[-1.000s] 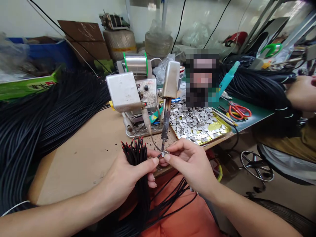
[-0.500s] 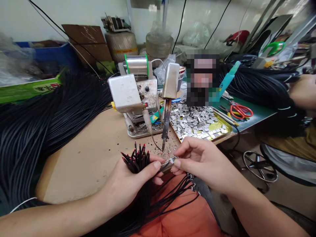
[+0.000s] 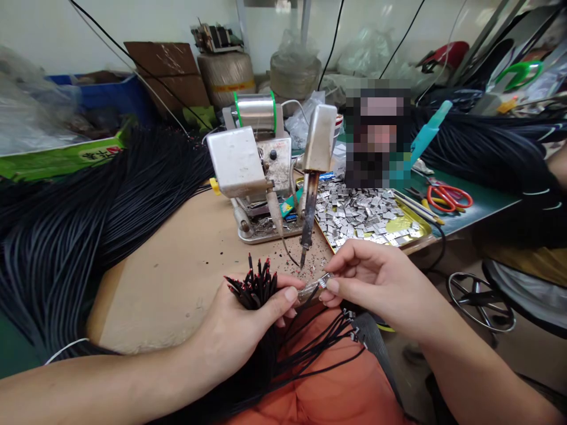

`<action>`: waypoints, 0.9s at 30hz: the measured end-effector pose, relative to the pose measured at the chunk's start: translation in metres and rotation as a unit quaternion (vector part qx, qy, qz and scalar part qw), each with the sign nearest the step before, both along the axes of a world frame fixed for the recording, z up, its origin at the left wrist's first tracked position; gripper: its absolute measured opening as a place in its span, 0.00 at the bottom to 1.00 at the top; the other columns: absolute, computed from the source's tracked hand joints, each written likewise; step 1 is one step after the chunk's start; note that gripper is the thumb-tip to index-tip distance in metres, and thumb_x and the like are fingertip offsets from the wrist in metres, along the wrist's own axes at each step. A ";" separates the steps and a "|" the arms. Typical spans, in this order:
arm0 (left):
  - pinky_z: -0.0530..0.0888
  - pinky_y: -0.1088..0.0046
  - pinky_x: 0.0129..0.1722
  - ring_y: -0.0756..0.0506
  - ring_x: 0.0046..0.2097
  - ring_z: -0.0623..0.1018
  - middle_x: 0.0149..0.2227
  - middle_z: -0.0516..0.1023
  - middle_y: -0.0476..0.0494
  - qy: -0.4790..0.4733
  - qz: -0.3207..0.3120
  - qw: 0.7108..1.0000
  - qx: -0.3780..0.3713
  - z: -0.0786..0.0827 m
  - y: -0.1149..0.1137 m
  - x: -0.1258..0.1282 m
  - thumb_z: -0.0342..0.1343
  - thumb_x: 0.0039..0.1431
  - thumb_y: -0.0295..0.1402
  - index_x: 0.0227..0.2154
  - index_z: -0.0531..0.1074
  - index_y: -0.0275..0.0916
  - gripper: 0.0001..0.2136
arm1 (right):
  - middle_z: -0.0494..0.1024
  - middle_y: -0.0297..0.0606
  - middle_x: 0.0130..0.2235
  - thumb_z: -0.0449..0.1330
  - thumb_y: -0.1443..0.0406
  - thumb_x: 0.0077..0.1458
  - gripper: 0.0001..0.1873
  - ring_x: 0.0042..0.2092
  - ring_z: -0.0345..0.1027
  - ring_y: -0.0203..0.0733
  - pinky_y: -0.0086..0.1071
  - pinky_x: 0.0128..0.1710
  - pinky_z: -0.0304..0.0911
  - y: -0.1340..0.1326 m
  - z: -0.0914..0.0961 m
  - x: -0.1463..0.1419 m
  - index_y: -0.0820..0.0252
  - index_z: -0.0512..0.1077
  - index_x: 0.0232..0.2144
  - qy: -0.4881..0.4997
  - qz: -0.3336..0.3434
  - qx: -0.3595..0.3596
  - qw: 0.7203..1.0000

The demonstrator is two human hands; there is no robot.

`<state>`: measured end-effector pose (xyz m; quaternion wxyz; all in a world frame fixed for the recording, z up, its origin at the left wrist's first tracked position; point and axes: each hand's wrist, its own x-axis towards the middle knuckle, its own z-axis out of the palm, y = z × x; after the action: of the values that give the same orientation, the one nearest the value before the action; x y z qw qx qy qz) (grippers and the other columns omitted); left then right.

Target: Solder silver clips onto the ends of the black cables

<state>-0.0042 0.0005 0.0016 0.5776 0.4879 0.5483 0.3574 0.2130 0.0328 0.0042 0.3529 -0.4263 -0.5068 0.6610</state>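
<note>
My left hand (image 3: 261,310) is wrapped round a bundle of black cables (image 3: 254,286) whose stripped ends show red tips. Between my right thumb and fingers I pinch a small metal connector (image 3: 325,280); a black cable runs from it towards my left fingertips. My right hand (image 3: 358,280) is close to the soldering iron's tip (image 3: 303,260), which points down just above and left of the connector. Several cables with metal pieces on their ends (image 3: 352,324) hang over my orange-clad lap (image 3: 310,383).
A soldering machine (image 3: 234,162) with a solder spool (image 3: 256,112) stands on the table. Right of it, a yellow tray (image 3: 423,227) carries many small metal pieces. Red-handled pliers (image 3: 449,198) lie beyond. Thick black cable bundles (image 3: 101,195) cover the left side.
The view has shifted slightly, so the bench appears further right. Both hands keep their grips, and the connector stays near the iron's tip.
</note>
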 end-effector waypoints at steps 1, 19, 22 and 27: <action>0.74 0.78 0.28 0.51 0.27 0.76 0.26 0.80 0.49 -0.001 -0.006 1.000 -0.004 0.000 0.000 0.000 0.66 0.56 0.39 0.37 0.84 0.39 0.10 | 0.81 0.34 0.29 0.68 0.71 0.53 0.08 0.31 0.80 0.37 0.28 0.34 0.76 0.000 0.000 0.000 0.60 0.71 0.33 0.002 -0.001 -0.001 1.000; 0.75 0.74 0.32 0.47 0.33 0.78 0.34 0.86 0.47 0.029 -0.045 0.998 -0.016 0.001 0.001 0.001 0.67 0.53 0.39 0.36 0.83 0.42 0.10 | 0.82 0.33 0.29 0.68 0.73 0.54 0.08 0.33 0.80 0.36 0.27 0.36 0.76 -0.003 -0.005 -0.003 0.60 0.72 0.33 0.023 0.009 0.003 1.000; 0.75 0.75 0.31 0.48 0.31 0.76 0.33 0.85 0.47 0.038 -0.051 0.998 -0.010 0.002 0.002 0.001 0.67 0.53 0.38 0.36 0.83 0.41 0.09 | 0.81 0.34 0.29 0.67 0.72 0.54 0.07 0.33 0.80 0.36 0.27 0.36 0.76 -0.003 -0.004 -0.003 0.60 0.72 0.34 0.021 0.009 0.003 1.000; 0.74 0.76 0.30 0.49 0.30 0.75 0.31 0.83 0.48 0.034 -0.057 0.998 -0.004 0.003 0.003 0.002 0.66 0.54 0.37 0.35 0.83 0.40 0.09 | 0.80 0.33 0.30 0.67 0.71 0.54 0.08 0.33 0.79 0.36 0.29 0.36 0.75 -0.004 -0.004 -0.003 0.59 0.72 0.34 0.005 0.010 0.005 1.000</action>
<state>-0.0026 0.0030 0.0048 0.5802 0.5281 0.5398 0.3050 0.2102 0.0291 0.0006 0.3513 -0.4163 -0.5127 0.6636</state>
